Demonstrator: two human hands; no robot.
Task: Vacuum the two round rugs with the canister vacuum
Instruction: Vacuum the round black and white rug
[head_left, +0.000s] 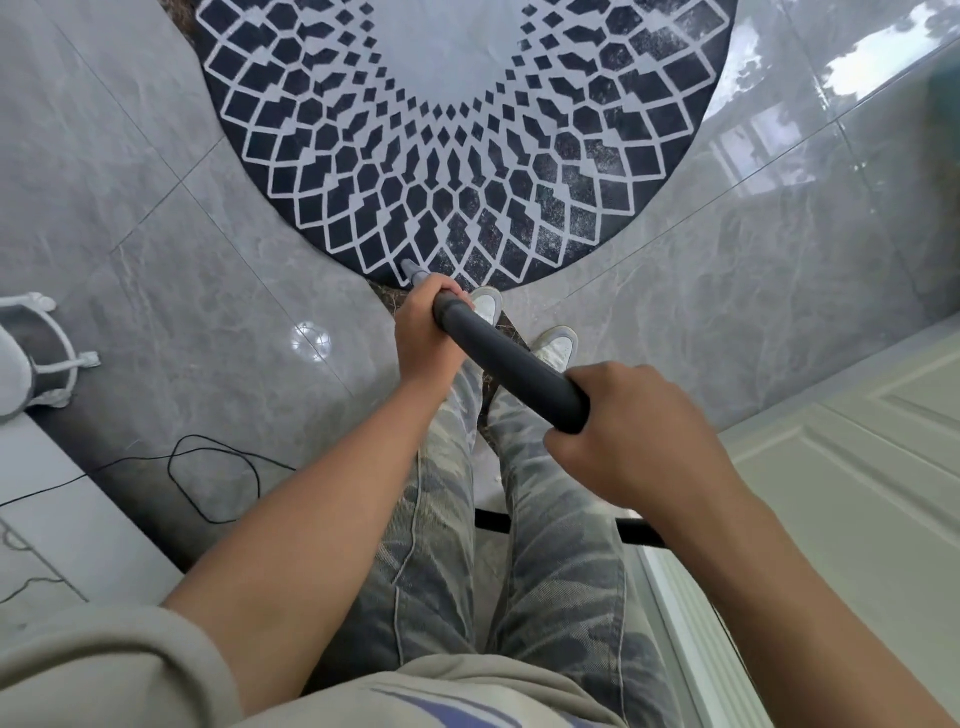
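Both hands grip one wand (511, 366): left hand (423, 338) curled round its front end, right hand (631, 441) wrapped round the rear end. One nozzle (412, 270) touches the near edge of one round rug (467, 156), patterned black and white. Two shoes (488, 304) stand just short of that edge. Grey tile floor (156, 234) lies open left and right of the rug. One black cord (218, 483) loops at left; a pale door (857, 467) bounds the right. Black hose (641, 531) runs behind the legs.

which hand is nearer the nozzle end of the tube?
The left hand: it grips the tube just behind the nozzle on the rug; the right hand grips the upper end, nearer the body.
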